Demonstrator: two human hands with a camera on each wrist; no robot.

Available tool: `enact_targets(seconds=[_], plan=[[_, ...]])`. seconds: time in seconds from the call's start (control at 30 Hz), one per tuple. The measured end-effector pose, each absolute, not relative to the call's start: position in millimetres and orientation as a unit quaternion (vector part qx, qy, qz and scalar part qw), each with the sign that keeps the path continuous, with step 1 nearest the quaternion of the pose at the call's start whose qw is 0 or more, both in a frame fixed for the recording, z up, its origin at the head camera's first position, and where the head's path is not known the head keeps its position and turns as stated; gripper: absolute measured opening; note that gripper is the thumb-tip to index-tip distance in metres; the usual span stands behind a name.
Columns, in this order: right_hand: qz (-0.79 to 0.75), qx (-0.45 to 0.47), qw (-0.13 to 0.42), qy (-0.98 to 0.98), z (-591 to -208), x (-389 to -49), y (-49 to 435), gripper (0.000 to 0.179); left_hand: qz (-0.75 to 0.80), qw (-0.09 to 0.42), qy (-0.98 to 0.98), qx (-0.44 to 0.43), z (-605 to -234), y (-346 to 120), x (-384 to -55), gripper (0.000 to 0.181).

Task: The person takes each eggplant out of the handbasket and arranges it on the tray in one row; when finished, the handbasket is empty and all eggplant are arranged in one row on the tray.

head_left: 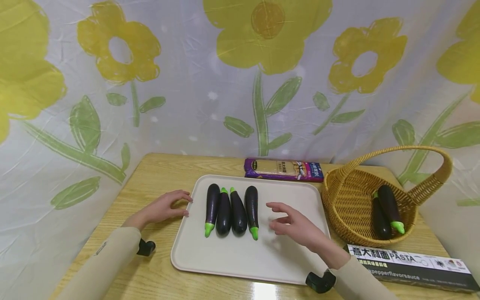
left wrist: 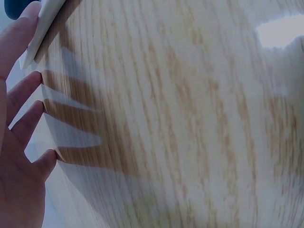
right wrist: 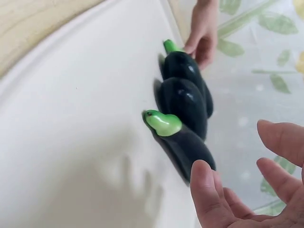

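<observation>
Four dark, glossy eggplants [head_left: 223, 214] lie side by side on a cream tray [head_left: 285, 262], left of its middle; the outer two have their green stem ends toward the person, the inner two have theirs pointing away. The person's left hand [head_left: 166, 206] is at the tray's left rim, its fingers released and gently bent, grasping nothing; whether the fingertips touch the rim I cannot tell. The right hand [head_left: 294, 223] is over the tray, just right of the row, thumb and fingers parted and likewise grasping nothing. The tray sits on a wood-grain tabletop [head_left: 153, 183]. Behind it lies a purple pasta packet [head_left: 283, 170]. To the right stands a wicker basket [head_left: 343, 216] with a tall arched handle, two more eggplants [head_left: 388, 204] leaning together inside. In front of the basket lies a black-and-white pasta box [head_left: 416, 268]. A pale curtain [head_left: 180, 104] painted with yellow flowers hangs behind everything.
</observation>
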State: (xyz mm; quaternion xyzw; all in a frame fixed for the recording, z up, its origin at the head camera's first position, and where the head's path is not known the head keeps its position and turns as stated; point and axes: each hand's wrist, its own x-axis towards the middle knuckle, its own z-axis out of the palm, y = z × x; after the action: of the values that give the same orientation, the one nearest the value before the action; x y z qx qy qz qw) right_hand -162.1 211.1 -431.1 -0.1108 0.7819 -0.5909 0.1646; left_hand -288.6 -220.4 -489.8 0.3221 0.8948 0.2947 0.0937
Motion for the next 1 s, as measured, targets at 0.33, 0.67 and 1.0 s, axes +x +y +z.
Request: enact_targets(seconds=[0.33, 0.67, 1.0], plan=[[-0.58, -0.081, 0.143, 0.798, -425, -133, 235, 0.055, 0.299, 0.095, 0.892, 0.324, -490, -220, -289, 0.043], [-0.591, -0.07, 0.13, 0.793, -430, -112, 240, 0.053, 0.295, 0.096, 0.895, 0.32, -491, -221, -289, 0.044], [-0.614, -0.052, 0.144, 0.775, -434, -100, 242, 0.053, 0.297, 0.096, 0.896, 0.315, -491, -221, -289, 0.043]])
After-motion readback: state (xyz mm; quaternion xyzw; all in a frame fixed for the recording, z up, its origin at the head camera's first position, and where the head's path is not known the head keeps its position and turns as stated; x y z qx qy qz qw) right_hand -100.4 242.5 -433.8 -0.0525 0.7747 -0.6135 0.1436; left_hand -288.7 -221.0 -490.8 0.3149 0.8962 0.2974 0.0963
